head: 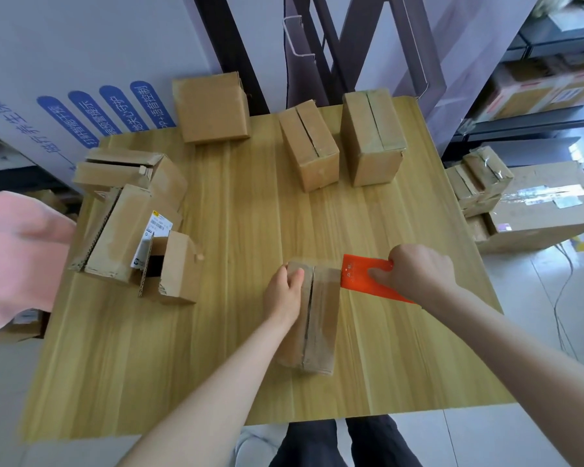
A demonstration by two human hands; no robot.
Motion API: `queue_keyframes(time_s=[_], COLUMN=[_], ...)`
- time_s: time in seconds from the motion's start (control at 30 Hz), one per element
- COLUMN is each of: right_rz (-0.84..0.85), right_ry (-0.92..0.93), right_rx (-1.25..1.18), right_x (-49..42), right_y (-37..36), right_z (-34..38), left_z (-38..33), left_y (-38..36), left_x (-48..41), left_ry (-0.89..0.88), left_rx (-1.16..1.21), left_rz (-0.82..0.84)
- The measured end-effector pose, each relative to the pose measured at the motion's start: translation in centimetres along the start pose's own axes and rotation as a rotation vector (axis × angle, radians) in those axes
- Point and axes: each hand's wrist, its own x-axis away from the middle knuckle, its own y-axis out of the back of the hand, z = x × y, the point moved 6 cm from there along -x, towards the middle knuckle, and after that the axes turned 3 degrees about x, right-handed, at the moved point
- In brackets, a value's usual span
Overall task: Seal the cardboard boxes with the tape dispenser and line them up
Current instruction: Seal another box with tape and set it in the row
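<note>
- The near box (319, 318) lies lengthwise at the front middle of the worktop (250, 203). Its two top flaps are folded down, with a dark seam running between them.
- The left hand (284, 293) grips the far left corner of this box, fingers curled over the left flap, pinning it down.
- The right hand (415, 274) is closed round the orange tape dispenser (359, 278), whose front edge touches the far right corner of the same box.
- The seam looks bare along its length, so I judge that taping of this box is only starting at the far end. The pull along the seam is yet to come.
- The middle far box (309, 146) and the taller far box (370, 139) stand side by side, near but apart, roughly in a row at the back.
- The taller one shows a shiny strip along its seam that may be tape, while the middle one shows a dark slit. I cannot tell whether either is sealed.
- A closed box (211, 109) sits at the far left edge, out of line with those two.
- A cluster of open boxes (125, 230) crowds the left side with flaps raised or gaping, plainly unsealed.
- By my reckoning most of the job is left: finish this seam, seal the left cluster, then set every box in one row.
</note>
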Motion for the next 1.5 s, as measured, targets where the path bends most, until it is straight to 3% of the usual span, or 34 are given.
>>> queue_keyframes(time_s=[0.17, 0.27, 0.4, 0.53, 0.63, 0.73, 0.83, 0.97, 1.07, 1.13, 1.23, 1.3, 1.5], right_rz=[-0.087, -0.103, -0.005, -0.045, -0.127, -0.231, -0.217, -0.189, -0.162, -0.168, -0.170, -0.174, -0.185], right_ry=[0.066, 0.095, -0.043, -0.129, -0.229, -0.279, -0.388, -0.571, -0.604, -0.594, -0.547, -0.519, -0.483], right_rx=[0.126, 0.192, -0.011, -0.140, -0.349, -0.740, -1.115, -1.344, -1.394, -1.401, -1.403, -1.393, -1.377], right_x=[-0.1, 0.1, -1.0, -1.0, -0.2, 1.7, 3.9, 4.5, 4.2, 4.1, 4.2, 4.4, 4.7], right_y=[2.0, -1.0, -4.9, -4.3, -2.6, -0.9, -2.1, -4.1, -4.2, -4.1, -3.8, -3.5, -3.0], right_z=[3.3, 5.8, 3.4, -0.2, -1.6, -1.6, -0.3, -0.4, -1.0, -1.3, -1.0, -0.6, -0.2], left_z=[-0.1, -0.1, 0.2, -0.1, -0.3, -0.5, -0.6, -1.1, -3.8, -5.3, -6.1, -5.7, -7.8], left_y=[-0.3, -0.5, -0.8, -1.7, -2.4, -2.9, -2.9, -2.0, -0.8, -1.7, -2.0, -2.3, -2.5], left_x=[0.3, 0.5, 0.3, 1.2, 1.8, 2.1, 2.0, 2.0, 1.9, 1.3, 0.1, -1.0, -1.6], left_ry=[-0.027, -0.004, 0.049, 0.116, 0.183, 0.168, 0.144, -0.001, -0.504, -0.713, -0.525, -0.356, -0.348], left_rx=[0.040, 0.016, 0.078, 0.273, 0.367, 0.480, 0.509, 0.218, -0.228, -0.363, -0.344, -0.314, -0.668], left_rz=[-0.057, -0.067, -0.107, -0.277, -0.396, -0.460, -0.462, -0.426, -0.503, -0.356, -0.106, -0.044, 0.040])
